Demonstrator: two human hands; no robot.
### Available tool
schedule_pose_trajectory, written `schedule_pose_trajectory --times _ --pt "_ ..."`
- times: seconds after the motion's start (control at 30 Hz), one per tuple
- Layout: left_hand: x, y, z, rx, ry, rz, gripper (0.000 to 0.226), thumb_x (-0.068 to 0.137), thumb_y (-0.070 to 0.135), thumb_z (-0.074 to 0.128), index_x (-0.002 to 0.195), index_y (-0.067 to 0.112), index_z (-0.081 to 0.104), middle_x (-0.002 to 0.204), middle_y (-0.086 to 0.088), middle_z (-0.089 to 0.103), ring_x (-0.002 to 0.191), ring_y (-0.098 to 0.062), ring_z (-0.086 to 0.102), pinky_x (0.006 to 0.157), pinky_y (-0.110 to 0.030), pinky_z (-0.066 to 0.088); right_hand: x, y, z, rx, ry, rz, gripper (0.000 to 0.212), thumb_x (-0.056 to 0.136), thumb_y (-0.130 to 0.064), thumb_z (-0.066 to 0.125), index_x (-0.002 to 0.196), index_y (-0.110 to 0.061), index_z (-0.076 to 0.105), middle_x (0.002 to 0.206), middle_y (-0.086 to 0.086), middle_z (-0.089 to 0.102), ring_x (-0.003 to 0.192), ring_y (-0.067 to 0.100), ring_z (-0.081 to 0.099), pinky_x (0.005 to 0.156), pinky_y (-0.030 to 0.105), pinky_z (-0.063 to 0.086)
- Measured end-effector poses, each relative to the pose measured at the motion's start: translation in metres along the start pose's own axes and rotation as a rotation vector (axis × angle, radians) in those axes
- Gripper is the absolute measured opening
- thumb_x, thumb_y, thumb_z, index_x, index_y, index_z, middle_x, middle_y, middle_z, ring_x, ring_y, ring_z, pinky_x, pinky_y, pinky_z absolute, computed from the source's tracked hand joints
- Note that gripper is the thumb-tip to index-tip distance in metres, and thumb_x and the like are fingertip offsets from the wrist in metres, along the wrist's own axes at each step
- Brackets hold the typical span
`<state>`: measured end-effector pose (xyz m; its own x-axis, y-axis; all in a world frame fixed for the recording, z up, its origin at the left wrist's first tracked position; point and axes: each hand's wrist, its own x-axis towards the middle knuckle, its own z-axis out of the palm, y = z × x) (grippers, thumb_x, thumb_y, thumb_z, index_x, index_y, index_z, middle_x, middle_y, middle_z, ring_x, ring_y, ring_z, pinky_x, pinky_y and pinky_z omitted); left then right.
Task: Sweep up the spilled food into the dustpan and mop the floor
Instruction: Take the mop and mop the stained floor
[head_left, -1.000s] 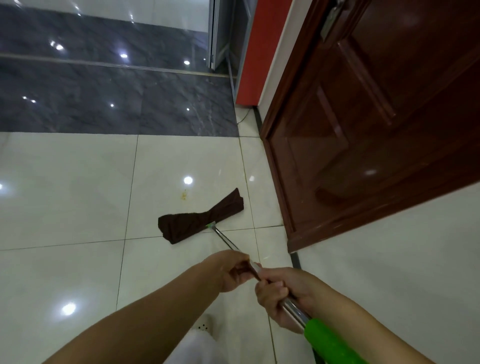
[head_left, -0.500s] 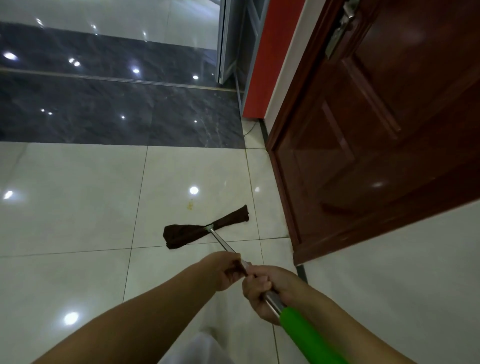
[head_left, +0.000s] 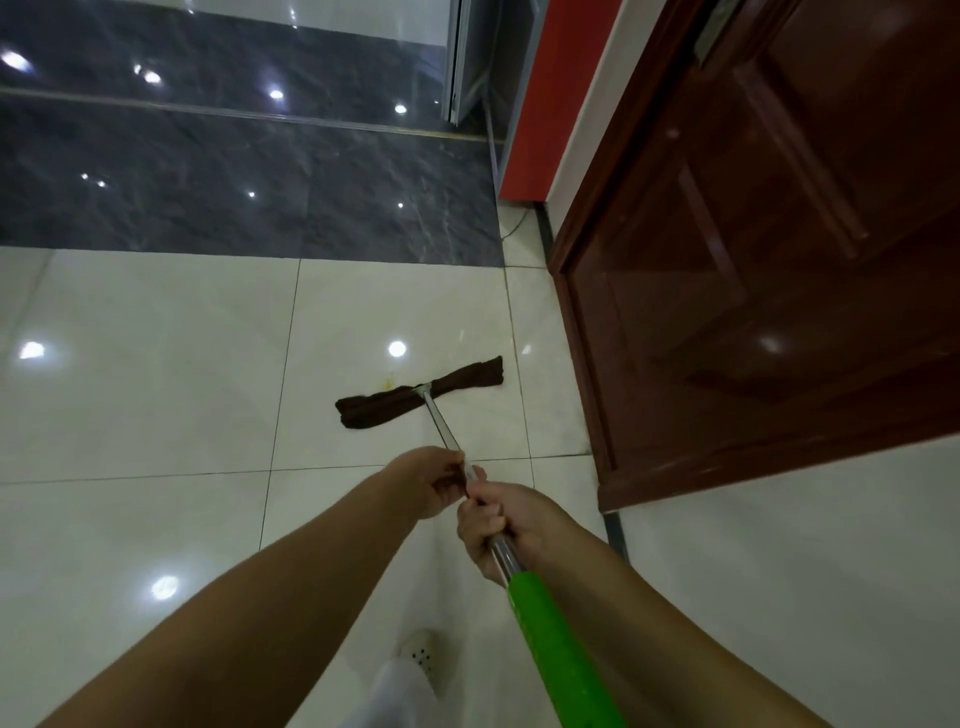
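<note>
Mopping step. Both hands wrapped round pole (head_left: 441, 423) at centre frame, left hand (head_left: 434, 483) ahead of right hand (head_left: 498, 525) for push leverage. Mop head (head_left: 379, 405) flat on floor (head_left: 156, 364), touching yellow stain (head_left: 387, 385).

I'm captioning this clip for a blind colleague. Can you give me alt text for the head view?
Both hands grip a mop's metal pole, left hand ahead of right hand, pushing its brown cloth head across white floor tiles against a small yellow stain. A dark wooden door stands to the right.
</note>
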<state>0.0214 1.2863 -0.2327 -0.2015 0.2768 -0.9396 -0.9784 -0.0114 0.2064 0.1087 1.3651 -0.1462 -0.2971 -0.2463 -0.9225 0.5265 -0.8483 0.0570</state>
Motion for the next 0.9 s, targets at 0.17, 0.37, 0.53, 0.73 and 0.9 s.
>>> schedule_pose_trajectory --times 0.17,0.37,0.53,0.73,0.9 --pt "0.03 0.032 0.005 -0.002 -0.02 0.008 0.018 0.098 0.01 0.046 0.083 -0.001 0.05 0.075 -0.015 0.06 0.062 -0.021 0.06 0.043 -0.025 0.055 0.032 -0.03 0.015 -0.001 -0.006 -0.031 0.024 0.094 -0.005 0.05 0.075 -0.017 0.056 0.058 0.001 0.04 0.023 0.006 0.035 0.023 0.01 0.028" --pt "0.069 0.06 0.011 -0.032 -0.039 0.064 0.025 0.1 0.012 0.043 0.078 0.0 0.048 0.078 -0.015 0.059 0.067 -0.021 0.058 0.081 -0.03 0.048 0.065 -0.06 0.025 -0.01 -0.034 -0.077 0.025 0.098 -0.008 0.047 0.08 -0.024 0.052 0.066 0.004 0.044 0.022 0.005 0.034 0.023 0.01 0.028" --pt "0.082 0.053 0.014 -0.031 -0.059 0.061 0.026 0.1 0.011 0.042 0.078 -0.002 0.05 0.078 -0.016 0.059 0.066 -0.021 0.058 0.07 -0.028 0.052 0.068 -0.063 0.011 -0.002 -0.057 -0.096 0.018 0.098 -0.01 0.047 0.088 -0.024 0.054 0.07 0.004 0.044 0.023 0.005 0.035 0.025 0.009 0.029" --pt "0.071 0.01 0.016 -0.043 -0.046 0.059 0.023 0.099 0.01 0.045 0.081 -0.003 0.05 0.077 -0.016 0.058 0.065 -0.021 0.059 0.075 -0.027 0.051 0.054 -0.038 -0.026 0.017 -0.061 -0.091 0.019 0.098 -0.011 0.047 0.09 -0.024 0.058 0.068 0.004 0.046 0.025 0.005 0.035 0.026 0.008 0.03" --pt "0.05 -0.054 0.011 -0.033 -0.063 0.064 0.019 0.099 0.01 0.043 0.094 -0.006 0.052 0.079 -0.015 0.057 0.068 -0.021 0.057 0.078 -0.029 0.05 0.033 0.006 -0.07 0.013 -0.035 -0.111 0.024 0.098 -0.011 0.048 0.108 -0.03 0.059 0.067 0.004 0.047 0.025 0.005 0.035 0.026 0.008 0.03"
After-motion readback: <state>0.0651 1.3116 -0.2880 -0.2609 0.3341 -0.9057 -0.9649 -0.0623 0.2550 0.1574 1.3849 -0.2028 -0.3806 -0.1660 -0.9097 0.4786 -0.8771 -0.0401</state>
